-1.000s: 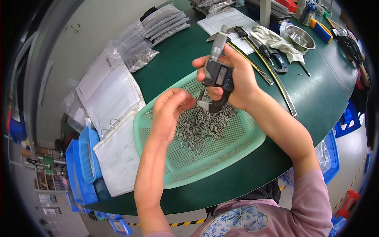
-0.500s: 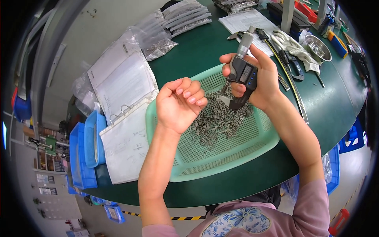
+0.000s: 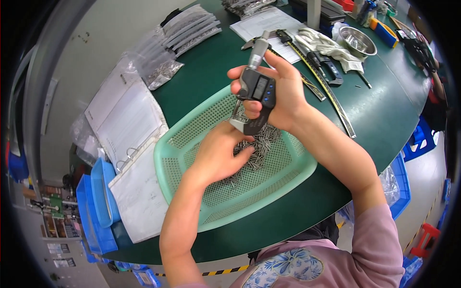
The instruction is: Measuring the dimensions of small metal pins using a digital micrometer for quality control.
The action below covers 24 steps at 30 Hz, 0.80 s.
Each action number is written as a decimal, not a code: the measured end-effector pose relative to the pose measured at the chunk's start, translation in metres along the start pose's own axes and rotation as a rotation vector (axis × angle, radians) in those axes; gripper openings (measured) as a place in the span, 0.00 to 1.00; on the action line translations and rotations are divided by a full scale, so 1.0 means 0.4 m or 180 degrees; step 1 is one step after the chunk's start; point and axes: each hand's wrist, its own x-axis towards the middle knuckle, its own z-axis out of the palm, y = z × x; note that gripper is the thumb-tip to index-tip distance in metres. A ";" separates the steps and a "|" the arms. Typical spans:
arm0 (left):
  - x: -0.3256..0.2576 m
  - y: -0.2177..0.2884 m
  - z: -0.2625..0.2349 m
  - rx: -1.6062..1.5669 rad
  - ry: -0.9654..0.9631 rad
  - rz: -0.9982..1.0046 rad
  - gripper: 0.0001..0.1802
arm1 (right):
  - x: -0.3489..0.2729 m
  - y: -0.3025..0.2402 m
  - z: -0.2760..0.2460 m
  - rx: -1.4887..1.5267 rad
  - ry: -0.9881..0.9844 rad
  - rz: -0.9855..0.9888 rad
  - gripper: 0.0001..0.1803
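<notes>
My right hand is wrapped round a digital micrometer with a black frame, small display and silver thimble, tilted above a green plastic basket. No part shows clearly in the micrometer's jaw. A heap of small metal pins lies on the perforated basket floor. My left hand reaches down into this heap, palm down, just below the micrometer's lower end. Its thumb and forefinger are apart over the pins; the other fingers are hidden behind the hand.
An open ring binder with papers lies left of the basket, beside blue trays. Bags of pins sit at the back. Calipers, white gloves and a metal bowl are at the back right of the green table.
My left hand has gone from raised, palm up with curled fingers, down into the pins, palm down. My right hand still holds the micrometer. The whole view has shifted.
</notes>
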 end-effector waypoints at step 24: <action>0.007 -0.039 -0.049 -0.3834 0.0757 -0.1161 0.09 | -0.014 0.004 0.016 -0.0249 -0.0380 -0.0162 0.38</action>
